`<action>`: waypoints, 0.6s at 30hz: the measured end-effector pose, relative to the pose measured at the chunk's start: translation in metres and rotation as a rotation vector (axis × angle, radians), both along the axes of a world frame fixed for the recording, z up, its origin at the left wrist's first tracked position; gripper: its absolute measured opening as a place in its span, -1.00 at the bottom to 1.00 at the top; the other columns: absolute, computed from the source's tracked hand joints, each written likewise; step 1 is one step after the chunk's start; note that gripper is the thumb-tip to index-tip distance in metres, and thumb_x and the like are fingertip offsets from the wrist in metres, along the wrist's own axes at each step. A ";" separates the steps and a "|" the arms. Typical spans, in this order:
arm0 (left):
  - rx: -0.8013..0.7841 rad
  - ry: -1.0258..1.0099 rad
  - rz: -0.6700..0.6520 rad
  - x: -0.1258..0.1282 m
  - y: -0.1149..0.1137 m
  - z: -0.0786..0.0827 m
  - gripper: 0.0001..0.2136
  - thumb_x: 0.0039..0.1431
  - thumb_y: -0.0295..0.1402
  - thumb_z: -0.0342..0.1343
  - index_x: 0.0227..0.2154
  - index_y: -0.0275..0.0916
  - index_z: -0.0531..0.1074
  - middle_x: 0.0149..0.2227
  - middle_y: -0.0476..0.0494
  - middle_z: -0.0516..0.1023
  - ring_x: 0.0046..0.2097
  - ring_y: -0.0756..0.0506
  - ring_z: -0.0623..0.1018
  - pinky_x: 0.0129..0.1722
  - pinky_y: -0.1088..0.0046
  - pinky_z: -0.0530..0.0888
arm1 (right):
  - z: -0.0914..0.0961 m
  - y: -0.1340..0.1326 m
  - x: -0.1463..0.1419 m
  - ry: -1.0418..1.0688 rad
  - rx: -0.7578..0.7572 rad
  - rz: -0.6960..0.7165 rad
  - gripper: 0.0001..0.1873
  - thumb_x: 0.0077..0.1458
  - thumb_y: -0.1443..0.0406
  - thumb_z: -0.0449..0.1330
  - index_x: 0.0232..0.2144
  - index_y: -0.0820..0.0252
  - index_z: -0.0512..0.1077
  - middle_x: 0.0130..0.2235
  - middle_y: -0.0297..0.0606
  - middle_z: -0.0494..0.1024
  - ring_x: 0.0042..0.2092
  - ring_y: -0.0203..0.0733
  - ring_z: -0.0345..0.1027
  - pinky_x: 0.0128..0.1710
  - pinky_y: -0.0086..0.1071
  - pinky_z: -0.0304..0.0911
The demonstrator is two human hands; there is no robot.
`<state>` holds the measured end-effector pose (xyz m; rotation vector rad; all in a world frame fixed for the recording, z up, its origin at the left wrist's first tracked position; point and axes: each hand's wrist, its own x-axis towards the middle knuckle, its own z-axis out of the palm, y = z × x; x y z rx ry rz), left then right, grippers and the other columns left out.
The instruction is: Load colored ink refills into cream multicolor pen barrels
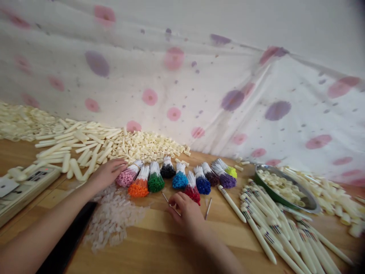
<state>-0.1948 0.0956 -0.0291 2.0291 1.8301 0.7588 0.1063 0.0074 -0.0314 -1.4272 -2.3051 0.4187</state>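
My left hand (106, 174) reaches out beside the bundle of pink-tipped pen refills (127, 175), at the front edge of a heap of small cream plastic pen parts (142, 146). Its fingers look stretched out, and I see nothing held in them. My right hand (186, 213) is closed in a pinch around a thin pen refill (165, 198), just in front of the red-tipped bundle (192, 190). Another loose refill (208, 208) lies right of that hand. Orange (138, 186), green (155, 182), black, blue, purple and yellow bundles stand in the same row.
Translucent small plastic pieces (112, 217) are spread between my arms. Assembled cream pens (273, 220) lie at the right, near a bowl (309, 205) of cream rings. Cream pen barrels (59, 148) and a power strip (28, 190) are at left. A flowered sheet (182, 87) hangs behind.
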 end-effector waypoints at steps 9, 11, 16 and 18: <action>-0.066 0.170 0.043 -0.013 0.016 0.020 -0.73 0.19 -0.30 0.05 -0.07 -0.24 0.34 -0.04 -0.15 0.43 -0.13 -0.13 0.50 -0.19 0.20 0.47 | -0.005 0.008 -0.052 -0.102 0.014 0.072 -0.81 0.01 0.36 0.18 -0.25 0.14 0.41 -0.22 -0.22 0.46 -0.18 -0.13 0.33 -0.24 -0.37 0.22; -0.033 0.239 -0.001 -0.010 0.024 0.025 -0.72 0.19 -0.31 0.05 -0.05 -0.24 0.33 -0.03 -0.16 0.43 -0.12 -0.13 0.50 -0.18 0.19 0.47 | -0.012 0.012 -0.059 -0.131 0.035 0.064 -0.86 0.02 0.35 0.18 -0.29 0.16 0.42 -0.25 -0.19 0.46 -0.17 -0.08 0.32 -0.25 -0.32 0.23; -0.007 0.442 -0.215 0.006 0.043 0.035 -0.73 0.19 -0.31 0.04 -0.06 -0.23 0.33 -0.02 -0.17 0.42 -0.11 -0.13 0.49 -0.16 0.18 0.46 | -0.028 0.017 -0.061 -0.174 0.081 0.047 -0.95 0.08 0.38 0.16 -0.34 0.18 0.41 -0.27 -0.18 0.47 -0.19 -0.08 0.34 -0.25 -0.31 0.26; -0.023 0.508 -0.292 0.011 0.049 0.038 -0.74 0.20 -0.31 0.04 -0.06 -0.23 0.34 -0.02 -0.17 0.42 -0.11 -0.13 0.49 -0.16 0.19 0.46 | -0.031 0.017 -0.058 -0.185 0.096 0.054 -0.96 0.08 0.38 0.17 -0.35 0.19 0.40 -0.27 -0.18 0.47 -0.20 -0.08 0.34 -0.24 -0.31 0.27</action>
